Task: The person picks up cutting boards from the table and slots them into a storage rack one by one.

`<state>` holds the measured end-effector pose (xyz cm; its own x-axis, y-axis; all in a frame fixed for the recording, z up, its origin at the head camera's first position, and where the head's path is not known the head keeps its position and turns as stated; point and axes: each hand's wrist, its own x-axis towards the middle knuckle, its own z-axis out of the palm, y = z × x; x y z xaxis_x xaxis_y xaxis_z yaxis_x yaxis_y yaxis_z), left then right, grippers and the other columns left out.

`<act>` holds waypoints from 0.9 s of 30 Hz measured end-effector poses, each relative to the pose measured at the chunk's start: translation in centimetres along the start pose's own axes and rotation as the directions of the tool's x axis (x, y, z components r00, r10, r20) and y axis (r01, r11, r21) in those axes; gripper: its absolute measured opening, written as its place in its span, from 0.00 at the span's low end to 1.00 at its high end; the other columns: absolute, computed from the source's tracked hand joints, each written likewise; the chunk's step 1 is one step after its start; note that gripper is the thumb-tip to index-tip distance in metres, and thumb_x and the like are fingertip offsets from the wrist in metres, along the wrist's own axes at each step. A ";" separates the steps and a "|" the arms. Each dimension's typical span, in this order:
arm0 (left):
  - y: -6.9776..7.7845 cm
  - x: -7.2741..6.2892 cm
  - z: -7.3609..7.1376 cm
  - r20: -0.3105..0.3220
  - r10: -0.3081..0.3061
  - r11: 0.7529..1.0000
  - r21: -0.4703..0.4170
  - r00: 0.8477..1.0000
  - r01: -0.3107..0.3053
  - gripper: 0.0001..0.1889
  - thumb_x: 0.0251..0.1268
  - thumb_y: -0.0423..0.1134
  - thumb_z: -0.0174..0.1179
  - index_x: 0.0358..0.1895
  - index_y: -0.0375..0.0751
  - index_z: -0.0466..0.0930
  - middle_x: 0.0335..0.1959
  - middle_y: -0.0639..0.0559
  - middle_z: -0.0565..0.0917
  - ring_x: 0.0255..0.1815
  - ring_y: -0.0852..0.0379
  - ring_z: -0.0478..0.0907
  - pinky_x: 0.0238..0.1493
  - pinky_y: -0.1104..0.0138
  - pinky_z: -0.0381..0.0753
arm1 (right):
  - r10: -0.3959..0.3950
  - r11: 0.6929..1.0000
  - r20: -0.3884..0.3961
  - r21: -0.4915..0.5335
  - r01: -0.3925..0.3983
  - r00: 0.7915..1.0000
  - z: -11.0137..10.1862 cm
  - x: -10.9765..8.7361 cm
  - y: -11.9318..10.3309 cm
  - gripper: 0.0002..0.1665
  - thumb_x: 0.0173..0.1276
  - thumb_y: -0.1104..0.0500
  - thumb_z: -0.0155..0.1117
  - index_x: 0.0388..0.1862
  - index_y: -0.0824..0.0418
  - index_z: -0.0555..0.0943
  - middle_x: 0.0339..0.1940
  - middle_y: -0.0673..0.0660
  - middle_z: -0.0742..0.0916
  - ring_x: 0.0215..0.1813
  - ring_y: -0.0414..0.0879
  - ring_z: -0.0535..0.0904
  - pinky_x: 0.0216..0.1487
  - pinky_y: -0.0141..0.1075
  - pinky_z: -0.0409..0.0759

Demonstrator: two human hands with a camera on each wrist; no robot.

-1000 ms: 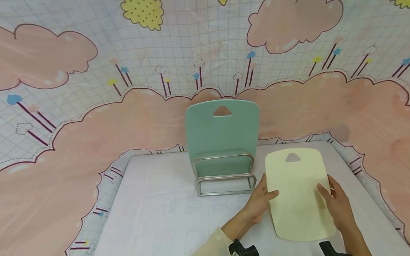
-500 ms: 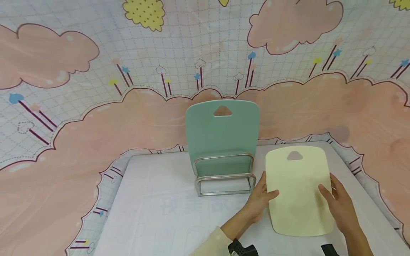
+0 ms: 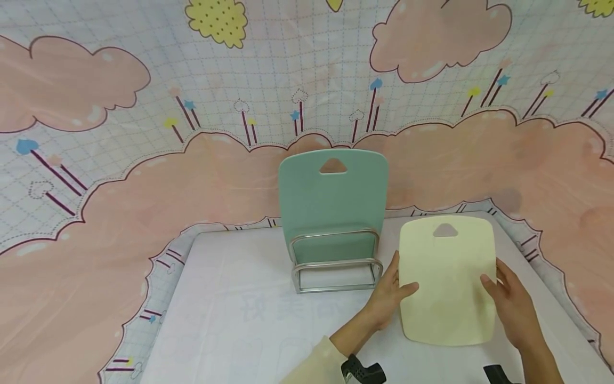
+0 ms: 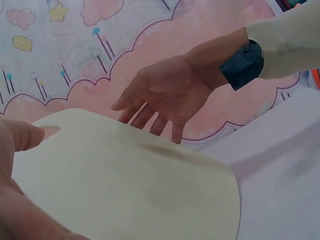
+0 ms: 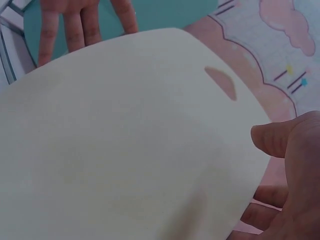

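A cream cutting board (image 3: 448, 290) with a handle hole stands upright between both hands at the right of the head view. My left hand (image 3: 385, 297) grips its left edge, thumb over the front face and the fingers behind. At the opposite edge my right hand (image 3: 514, 310) holds it, its thumb (image 5: 272, 139) overlapping the front and its fingertips behind the rim in the right wrist view. To the left, a green cutting board (image 3: 333, 200) leans upright in the rear part of a metal wire rack (image 3: 338, 290).
The rack stands on a white-covered table (image 3: 230, 309), close to the left hand's fingers. Behind the table hangs a cloth (image 3: 192, 181) printed with clouds. Black straps with camera mounts (image 3: 363, 370) sit at both wrists.
The cream board has straightened and risen slightly, its lower edge moving up in the head view. Both hands have shifted a little with it. The green board and rack stay put.
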<state>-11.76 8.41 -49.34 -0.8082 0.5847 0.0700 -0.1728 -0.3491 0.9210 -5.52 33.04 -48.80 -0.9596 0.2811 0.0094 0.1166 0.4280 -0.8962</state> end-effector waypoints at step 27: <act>-0.1 0.0 -0.2 0.021 0.144 0.981 0.129 0.989 -0.145 0.41 0.70 0.29 0.53 0.77 0.41 0.36 0.77 0.48 0.46 0.74 0.51 0.49 0.65 0.58 0.63 | -0.071 0.971 0.015 0.231 0.065 0.997 -0.3 -0.3 -0.3 0.39 0.77 0.55 0.48 0.79 0.43 0.42 0.78 0.49 0.48 0.75 0.56 0.44 0.65 0.64 0.46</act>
<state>-11.83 8.28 -49.48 -0.8127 0.5437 0.2098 0.0207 -0.3329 0.9427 -5.19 33.08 -48.38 -0.9692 0.2373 0.0659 -0.0085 0.2354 -0.9719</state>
